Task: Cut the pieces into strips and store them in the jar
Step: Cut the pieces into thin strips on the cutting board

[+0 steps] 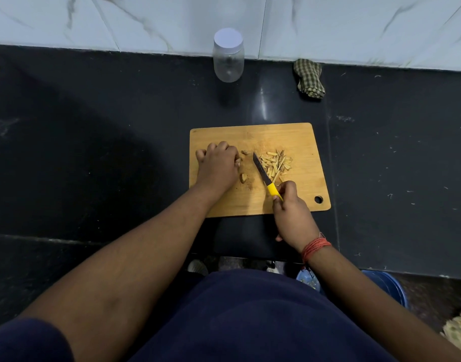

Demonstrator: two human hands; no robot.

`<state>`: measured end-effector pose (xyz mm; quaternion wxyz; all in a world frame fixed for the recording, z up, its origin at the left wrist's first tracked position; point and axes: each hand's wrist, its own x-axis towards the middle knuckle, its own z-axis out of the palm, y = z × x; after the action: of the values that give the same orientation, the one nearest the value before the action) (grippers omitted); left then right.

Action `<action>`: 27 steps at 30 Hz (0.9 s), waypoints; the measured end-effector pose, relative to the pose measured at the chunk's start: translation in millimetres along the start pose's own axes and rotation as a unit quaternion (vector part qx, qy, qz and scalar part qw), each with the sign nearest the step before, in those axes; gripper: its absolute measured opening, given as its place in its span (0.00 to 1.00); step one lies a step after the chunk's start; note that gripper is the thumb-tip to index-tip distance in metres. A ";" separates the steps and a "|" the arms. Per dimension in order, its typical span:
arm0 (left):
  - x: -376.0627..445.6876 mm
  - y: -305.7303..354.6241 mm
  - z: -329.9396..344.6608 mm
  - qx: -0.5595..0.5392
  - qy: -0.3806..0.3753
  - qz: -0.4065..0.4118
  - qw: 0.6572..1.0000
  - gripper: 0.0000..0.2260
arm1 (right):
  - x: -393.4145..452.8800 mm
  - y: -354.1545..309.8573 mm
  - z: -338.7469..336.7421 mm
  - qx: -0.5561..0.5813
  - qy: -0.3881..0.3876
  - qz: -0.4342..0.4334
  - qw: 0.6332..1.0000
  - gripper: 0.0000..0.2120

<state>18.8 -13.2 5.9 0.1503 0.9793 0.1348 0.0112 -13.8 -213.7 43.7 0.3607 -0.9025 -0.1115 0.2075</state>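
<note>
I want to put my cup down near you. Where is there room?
Bare counter lies left of the cutting board, and between the board and the jar. Right of the board, below the checked cloth, is free too. The board's middle is crowded: the left hand, the knife and the strips.

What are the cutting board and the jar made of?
The cutting board looks like wood or bamboo: pale tan with a faint grain and a matte surface. The jar is see-through with a soft, slightly cloudy shine, so probably clear plastic, though glass is possible. Its white lid looks like plastic.
</note>
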 end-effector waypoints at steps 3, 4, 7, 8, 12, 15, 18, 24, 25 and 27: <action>-1.8 1.3 -0.3 -0.023 0.002 -0.002 1.000 0.05 | 1.4 1.8 -2.6 0.001 0.003 0.005 1.000 0.03; -2.9 1.6 -0.3 -0.031 0.004 -0.002 0.999 0.04 | 1.9 2.1 -3.5 0.001 0.004 0.007 1.000 0.03; -6.4 2.6 -0.5 -0.073 0.015 0.002 0.997 0.04 | 3.7 1.5 -5.5 0.007 0.003 0.011 1.000 0.03; -8.2 2.8 -0.6 -0.098 0.023 0.004 0.995 0.05 | 3.9 0.7 -6.2 0.010 0.001 0.013 1.000 0.03; -20.6 2.8 0.7 -0.139 0.014 0.038 0.989 0.10 | 5.5 -2.3 -8.4 0.023 -0.003 0.022 0.999 0.04; -26.8 -0.3 3.5 -0.129 -0.001 0.041 0.991 0.11 | 6.9 -3.2 -7.6 0.023 -0.005 0.022 0.999 0.03; -28.3 -1.9 4.4 -0.115 0.002 0.049 0.992 0.13 | 6.9 -3.7 -7.0 0.024 -0.009 0.021 0.999 0.03; -29.0 1.0 7.6 -0.069 0.019 0.069 0.995 0.12 | 7.1 -4.6 -5.2 0.022 -0.014 0.019 0.999 0.03; -29.2 1.0 8.5 -0.063 0.018 0.069 0.995 0.12 | 6.9 -4.5 -5.4 0.023 -0.014 0.020 0.999 0.03; -29.5 0.3 9.7 -0.055 0.009 0.065 0.996 0.13 | 6.5 -4.6 -6.2 0.024 -0.014 0.022 0.999 0.03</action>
<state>-9.0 -24.2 -2.7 0.2015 0.9762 0.0717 0.0372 -5.5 -211.9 49.1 0.3758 -0.8929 -0.0916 0.2305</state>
